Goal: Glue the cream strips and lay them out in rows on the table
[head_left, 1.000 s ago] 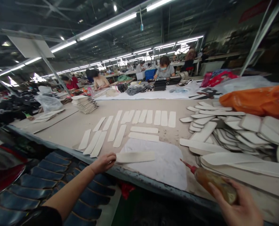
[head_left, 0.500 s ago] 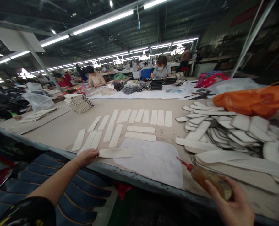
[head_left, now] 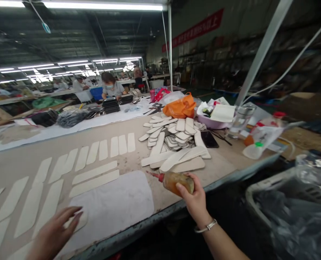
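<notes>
My right hand (head_left: 194, 199) grips a squeeze bottle (head_left: 174, 180) of amber glue with a red nozzle that points left over the table. My left hand (head_left: 54, 236) hovers at the lower left with fingers spread, over the end of a cream strip (head_left: 80, 220) that lies at the edge of a white cloth pad (head_left: 114, 206). Several cream strips (head_left: 95, 172) lie in rows on the beige table (head_left: 225, 164). A heap of cream insole pieces (head_left: 172, 139) sits beyond the bottle.
An orange bag (head_left: 180, 106), a pink bowl (head_left: 213, 122), a black phone (head_left: 209, 139), a glass jar (head_left: 240, 119) and plastic bottles (head_left: 260, 139) stand at the right end. A grey bin with plastic (head_left: 290, 202) sits below right. A masked person (head_left: 110, 86) works at the far table.
The view has swung to the right. My left hand has let go of the strip and opened above it. My right hand still holds the glue bottle.
</notes>
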